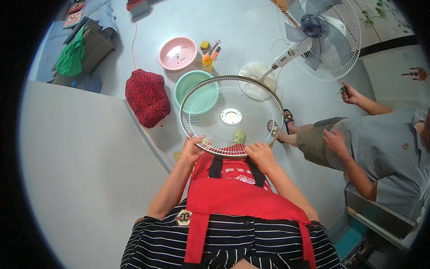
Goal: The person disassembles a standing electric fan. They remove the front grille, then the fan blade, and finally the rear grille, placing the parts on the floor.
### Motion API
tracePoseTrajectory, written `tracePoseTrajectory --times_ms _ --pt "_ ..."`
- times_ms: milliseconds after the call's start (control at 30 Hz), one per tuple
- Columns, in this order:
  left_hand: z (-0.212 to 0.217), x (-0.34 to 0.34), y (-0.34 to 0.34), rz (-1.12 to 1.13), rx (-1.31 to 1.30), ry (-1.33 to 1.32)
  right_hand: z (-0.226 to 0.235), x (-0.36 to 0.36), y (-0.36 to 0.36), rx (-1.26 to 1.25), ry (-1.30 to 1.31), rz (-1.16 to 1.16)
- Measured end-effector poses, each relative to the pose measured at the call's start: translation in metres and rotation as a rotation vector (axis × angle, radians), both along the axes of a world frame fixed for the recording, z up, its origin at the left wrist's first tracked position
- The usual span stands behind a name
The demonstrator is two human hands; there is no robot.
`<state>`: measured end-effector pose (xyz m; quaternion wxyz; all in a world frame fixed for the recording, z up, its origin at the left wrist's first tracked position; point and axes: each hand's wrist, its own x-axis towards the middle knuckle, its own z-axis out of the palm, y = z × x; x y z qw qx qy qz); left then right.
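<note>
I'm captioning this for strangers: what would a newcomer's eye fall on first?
First, the round wire fan grille at the picture's centre, its near rim held by the left hand and right hand. Next, the bright red apron just below it, then the standing fan with grey blades at upper right.

Centre frame, white wires on the fan guard [231,117], with brown along its upper rim! Above it, one mint-green basin [191,81], one pale pink basin [166,53]. Mid-left, red cloth [147,97] spotted black; upper left, a vivid green bag [71,56]! Smoky grey blades [331,40] upper right. And below, a red apron [242,199] over a black shirt [165,237] striped white!
</note>
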<state>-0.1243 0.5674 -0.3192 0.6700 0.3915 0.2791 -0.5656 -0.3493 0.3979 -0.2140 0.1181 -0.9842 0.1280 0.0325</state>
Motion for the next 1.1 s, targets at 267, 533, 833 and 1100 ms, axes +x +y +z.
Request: tracePoseTrajectory --times_ms 267,533,833,1100 --pt "0.027 0.033 0.033 0.013 0.06 -0.299 0.026 -0.017 -0.007 0.122 -0.203 -0.297" --pt "-0.014 0.072 0.074 0.076 0.216 -0.222 -0.013 -0.089 -0.026 0.533 -0.381 -1.016" --pt "-0.033 0.055 0.113 0.159 0.25 -0.163 -0.059 -0.126 -0.066 1.112 -0.347 -1.306" --pt "0.039 -0.009 0.069 0.161 0.174 -0.357 -0.077 -0.01 -0.064 1.502 -0.113 -1.331"
